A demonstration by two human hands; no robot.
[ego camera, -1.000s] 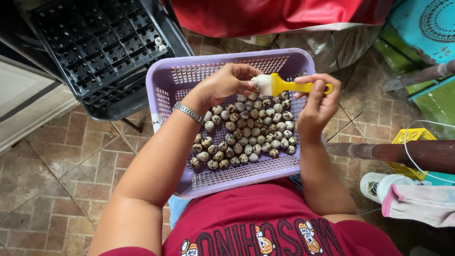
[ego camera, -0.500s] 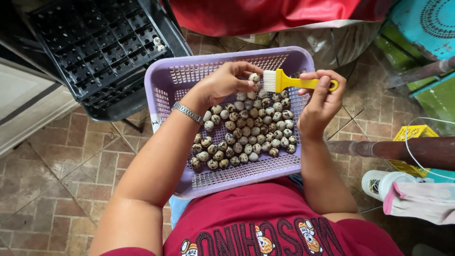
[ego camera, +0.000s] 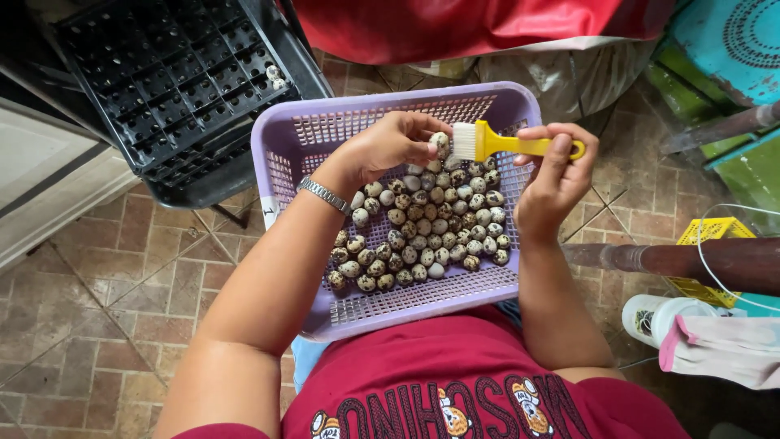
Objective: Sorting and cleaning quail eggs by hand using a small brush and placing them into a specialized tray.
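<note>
1. Progress looked early: only two eggs (ego camera: pixel 276 77) sat in the black cell tray (ego camera: pixel 175 81) at upper left of the frame, while the heap of speckled quail eggs (ego camera: pixel 422 228) filled the lilac basket (ego camera: pixel 280 142) at centre.
2. The left hand (ego camera: pixel 386 146) pinched one speckled egg (ego camera: pixel 439 141), small and cream with brown blotches, above the heap.
3. The right hand (ego camera: pixel 556 179) gripped a yellow brush (ego camera: pixel 508 145), its white bristles touching that egg.
</note>
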